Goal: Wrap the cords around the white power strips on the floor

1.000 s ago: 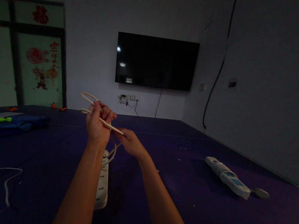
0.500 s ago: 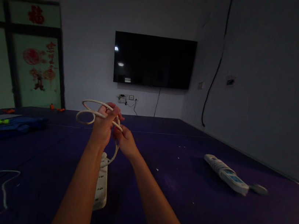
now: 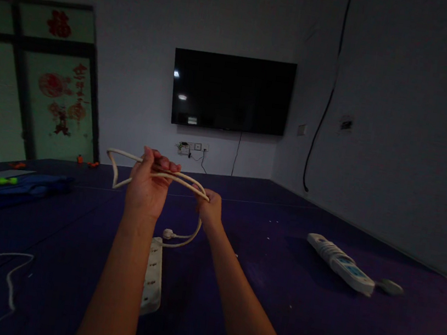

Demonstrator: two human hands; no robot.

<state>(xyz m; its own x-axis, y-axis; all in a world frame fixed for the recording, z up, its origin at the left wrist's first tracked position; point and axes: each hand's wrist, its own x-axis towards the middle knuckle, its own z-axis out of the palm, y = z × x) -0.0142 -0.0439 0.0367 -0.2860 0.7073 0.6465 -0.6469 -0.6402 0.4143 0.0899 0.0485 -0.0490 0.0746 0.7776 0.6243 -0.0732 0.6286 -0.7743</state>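
Observation:
The looped cream power cord is stretched between my two hands above the dark purple surface. My left hand has its fingers curled round the loops, thumb up, with a bent end of the cord sticking out to its left. My right hand pinches the loops at their right end. From there the cord drops to the plug and to the white power strip, which lies on the surface partly behind my left forearm.
At right lies a second white power strip wrapped in its cord, with its plug beside it. Blue cloth and a white cable are at left. A television hangs on the far wall, and a black cable hangs at right.
My hands have moved apart, the right one going right and the left one slightly left. The loops are pulled longer and flatter, and the plug now shows clear of my arm.

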